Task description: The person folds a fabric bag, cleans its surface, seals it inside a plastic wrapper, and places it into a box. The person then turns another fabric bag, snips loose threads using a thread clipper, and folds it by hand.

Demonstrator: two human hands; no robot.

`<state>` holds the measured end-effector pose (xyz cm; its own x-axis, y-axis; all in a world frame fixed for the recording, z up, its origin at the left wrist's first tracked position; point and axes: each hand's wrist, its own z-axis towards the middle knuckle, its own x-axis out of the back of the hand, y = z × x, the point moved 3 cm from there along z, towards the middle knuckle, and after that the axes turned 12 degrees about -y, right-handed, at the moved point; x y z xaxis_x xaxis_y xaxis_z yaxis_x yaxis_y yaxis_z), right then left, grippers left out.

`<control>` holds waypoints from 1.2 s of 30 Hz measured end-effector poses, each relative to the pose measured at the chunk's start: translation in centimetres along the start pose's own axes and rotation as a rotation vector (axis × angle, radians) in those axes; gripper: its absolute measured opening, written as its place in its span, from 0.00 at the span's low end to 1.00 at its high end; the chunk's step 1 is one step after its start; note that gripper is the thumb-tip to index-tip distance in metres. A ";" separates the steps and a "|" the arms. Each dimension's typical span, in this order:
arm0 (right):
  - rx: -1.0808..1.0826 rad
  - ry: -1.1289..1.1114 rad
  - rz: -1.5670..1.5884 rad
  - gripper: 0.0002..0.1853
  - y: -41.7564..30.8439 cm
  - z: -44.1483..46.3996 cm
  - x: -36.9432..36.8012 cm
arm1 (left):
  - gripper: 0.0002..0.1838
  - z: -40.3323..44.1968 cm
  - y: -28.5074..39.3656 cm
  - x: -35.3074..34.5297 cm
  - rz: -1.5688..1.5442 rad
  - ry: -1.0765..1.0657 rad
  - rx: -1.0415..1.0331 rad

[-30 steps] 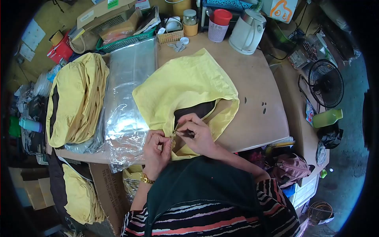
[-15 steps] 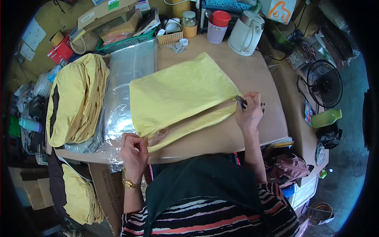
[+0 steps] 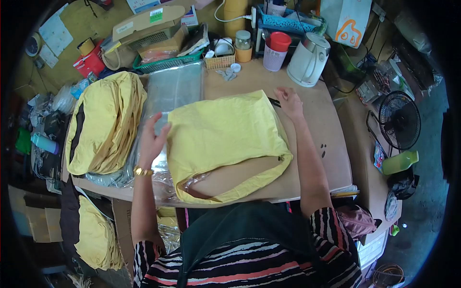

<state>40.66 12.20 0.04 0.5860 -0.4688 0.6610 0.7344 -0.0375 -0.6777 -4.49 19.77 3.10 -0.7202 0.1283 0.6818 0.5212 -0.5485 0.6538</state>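
A yellow cloth bag (image 3: 223,129) lies on the brown table (image 3: 319,168), its strap (image 3: 249,185) looped toward the table's front edge. My left hand (image 3: 152,140), with a gold watch on the wrist, is beside the bag's left edge, fingers apart and holding nothing. Near the bag's upper right corner, my right hand (image 3: 289,102) is closed round a small dark tool (image 3: 274,102), whose tip points left. Under and beside my left hand lie clear plastic sleeves (image 3: 175,89).
A stack of yellow bags (image 3: 105,125) is at the left. Along the back stand a green basket (image 3: 168,63), a jar (image 3: 243,40), a red cup (image 3: 279,42) and a white kettle (image 3: 309,60). At the right are a black fan (image 3: 399,120) and a green bottle (image 3: 400,162).
Both hands have let go of the bag's lower edge and strap and moved up toward its upper sides. My left hand has opened. The strap now hangs in a wider loop, and the view has shifted.
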 end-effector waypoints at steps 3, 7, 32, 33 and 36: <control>0.011 -0.201 0.126 0.18 -3.6 2.4 -1.1 | 0.22 4.0 -0.8 -1.6 0.005 -0.166 0.152; -0.138 -0.364 0.059 0.18 -3.4 4.0 -1.1 | 0.18 5.8 -0.2 -0.8 -0.087 -0.085 0.169; -0.227 -0.013 0.565 0.24 -6.5 -11.3 -1.3 | 0.12 -3.9 19.1 -11.3 0.057 -0.235 -0.234; -0.226 -0.009 0.567 0.24 -7.1 -11.4 -0.6 | 0.11 -3.4 18.9 -11.8 0.037 -0.270 -0.206; -0.378 -0.053 0.953 0.23 -7.1 -12.7 0.3 | 0.11 -2.5 18.6 -11.2 0.014 -0.299 -0.103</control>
<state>31.22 1.08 0.97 0.8904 -0.4099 -0.1981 -0.1950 0.0498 -0.9795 12.16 6.04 6.80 -0.5382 0.3492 0.7670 0.4699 -0.6311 0.6171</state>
